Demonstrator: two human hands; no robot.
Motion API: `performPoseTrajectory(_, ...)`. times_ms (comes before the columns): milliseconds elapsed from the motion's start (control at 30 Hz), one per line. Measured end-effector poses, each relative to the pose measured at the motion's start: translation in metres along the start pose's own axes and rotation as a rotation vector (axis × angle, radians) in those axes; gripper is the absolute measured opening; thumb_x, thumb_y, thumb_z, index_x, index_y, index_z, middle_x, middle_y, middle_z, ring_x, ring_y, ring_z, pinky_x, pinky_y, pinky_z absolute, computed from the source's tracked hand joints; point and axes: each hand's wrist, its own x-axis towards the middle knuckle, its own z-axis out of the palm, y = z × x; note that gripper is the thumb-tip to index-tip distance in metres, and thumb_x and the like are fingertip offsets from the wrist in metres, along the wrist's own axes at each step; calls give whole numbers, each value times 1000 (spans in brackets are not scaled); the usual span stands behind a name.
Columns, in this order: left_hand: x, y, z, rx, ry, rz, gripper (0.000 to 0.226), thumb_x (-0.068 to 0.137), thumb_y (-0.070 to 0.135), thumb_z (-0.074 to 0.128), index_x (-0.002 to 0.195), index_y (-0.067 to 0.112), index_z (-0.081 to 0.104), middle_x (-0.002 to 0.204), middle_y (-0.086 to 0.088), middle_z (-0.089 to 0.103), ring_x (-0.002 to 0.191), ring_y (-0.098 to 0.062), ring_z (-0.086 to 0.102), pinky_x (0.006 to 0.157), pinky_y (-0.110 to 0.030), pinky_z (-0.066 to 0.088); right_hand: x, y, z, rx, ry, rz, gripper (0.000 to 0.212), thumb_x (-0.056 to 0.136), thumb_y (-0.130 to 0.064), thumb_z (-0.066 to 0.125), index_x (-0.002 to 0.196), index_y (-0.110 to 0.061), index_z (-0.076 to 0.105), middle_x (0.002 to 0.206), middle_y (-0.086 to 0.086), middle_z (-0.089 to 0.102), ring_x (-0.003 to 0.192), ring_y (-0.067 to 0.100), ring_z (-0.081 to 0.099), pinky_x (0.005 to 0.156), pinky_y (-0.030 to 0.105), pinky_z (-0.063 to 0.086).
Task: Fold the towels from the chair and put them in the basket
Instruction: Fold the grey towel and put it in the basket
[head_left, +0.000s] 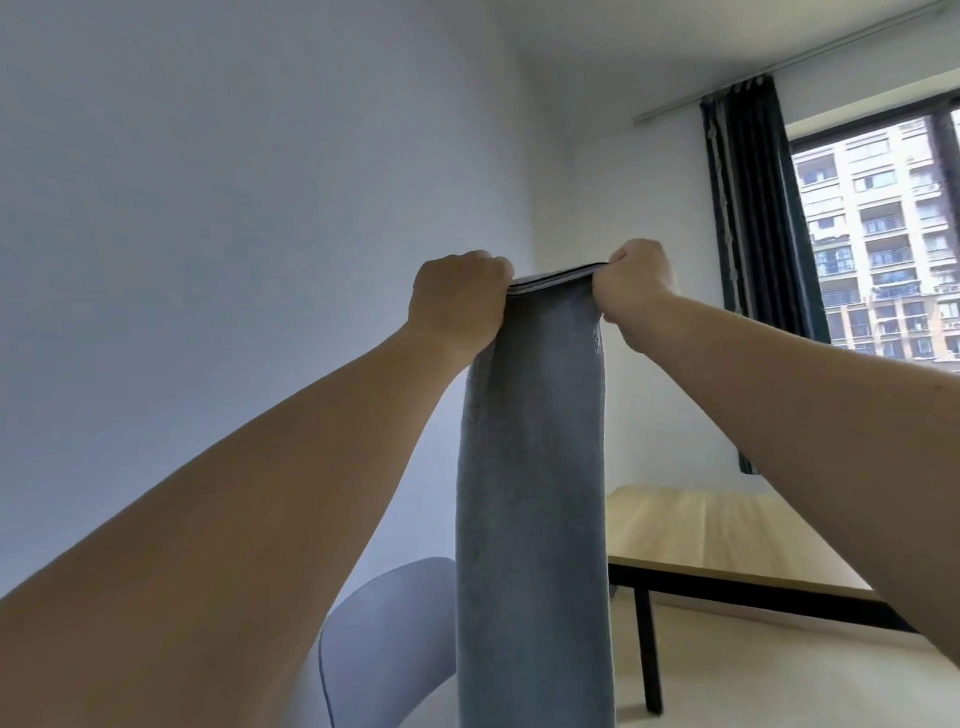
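Observation:
A grey-blue towel (532, 467) hangs straight down in front of me, folded lengthwise into a narrow strip, and runs off the bottom of the frame. My left hand (457, 301) grips its top left corner and my right hand (636, 288) grips its top right corner, both raised at arm's length. The doubled top edge stretches taut between the two fists. Behind the towel, at the lower left, the rounded back of a pale blue chair (384, 639) shows. No basket is in view.
A light wooden table (717, 535) with black legs stands to the right, near the wall. Dark curtains (753, 208) hang beside a window (883, 234) at the far right. A plain white wall fills the left side.

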Motion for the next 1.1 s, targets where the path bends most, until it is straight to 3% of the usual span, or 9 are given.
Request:
performPoseTrajectory(133, 6, -5, -16, 52, 18, 61, 20, 80, -6, 46, 76, 14, 46, 69, -2, 43, 61, -25, 46, 58, -31, 35, -6, -8, -9, -13, 20, -53, 19, 75, 4, 38, 84, -10, 47, 73, 1, 40, 73, 25, 40, 58, 31, 36)
performPoseTrajectory(300, -1, -5, -49, 4, -66, 93, 20, 76, -3, 49, 69, 14, 43, 67, -1, 45, 62, -22, 46, 57, -29, 32, -32, -16, -26, -12, 67, -42, 18, 74, 0, 38, 84, -14, 45, 77, 0, 42, 72, 25, 40, 62, 31, 36)
performPoseTrajectory(467, -19, 0, -82, -582, -628, -111, 15, 78, 7, 55, 76, 20, 62, 77, -7, 66, 68, -24, 65, 58, -30, 54, -74, -5, -40, -44, 24, 49, 17, 74, -10, 42, 89, -14, 48, 80, 0, 47, 76, 27, 47, 65, 32, 39)
performPoseTrajectory(567, -60, 12, -80, -767, -879, -199, 15, 79, 8, 64, 91, 16, 69, 90, -8, 69, 79, -24, 69, 63, -32, 60, -109, 23, -44, -328, -243, 79, 8, 81, -10, 45, 87, -8, 48, 86, 11, 50, 79, 31, 50, 68, 32, 42)
performPoseTrajectory(700, -162, 48, -37, -850, -1302, -287, 19, 82, 5, 66, 100, 12, 69, 99, -10, 69, 87, -28, 69, 70, -37, 60, -182, 81, -39, -713, -728, 186, 16, 89, -8, 42, 75, -1, 48, 70, 12, 49, 60, 27, 52, 50, 30, 43)
performPoseTrajectory(800, -241, 75, 0, -920, -1513, -378, 25, 84, 5, 66, 109, 10, 64, 109, -13, 66, 96, -32, 66, 75, -41, 59, -230, 121, -33, -840, -927, 259, 29, 93, -10, 38, 114, 3, 54, 89, 16, 56, 72, 32, 58, 61, 32, 47)
performPoseTrajectory(867, -284, 87, 21, -976, -1616, -430, 29, 85, 9, 67, 114, 9, 64, 112, -13, 67, 99, -32, 66, 71, -37, 60, -255, 148, -26, -896, -1062, 362, 34, 95, -4, 29, 122, 5, 48, 111, 24, 56, 93, 40, 62, 78, 37, 52)
performPoseTrajectory(933, -322, 99, 39, -1040, -1649, -466, 28, 84, 14, 69, 112, 15, 65, 109, -9, 68, 97, -27, 66, 67, -33, 60, -277, 178, -17, -918, -1144, 490, 37, 93, 1, 27, 123, 9, 46, 122, 29, 55, 107, 42, 61, 91, 43, 52)
performPoseTrajectory(1100, -417, 128, 67, -1161, -1529, -596, 12, 85, 20, 68, 90, 20, 58, 89, -1, 63, 81, -17, 63, 64, -32, 54, -319, 248, 2, -937, -1422, 780, 49, 83, -1, 33, 131, 3, 40, 119, 23, 59, 98, 35, 66, 92, 46, 52)
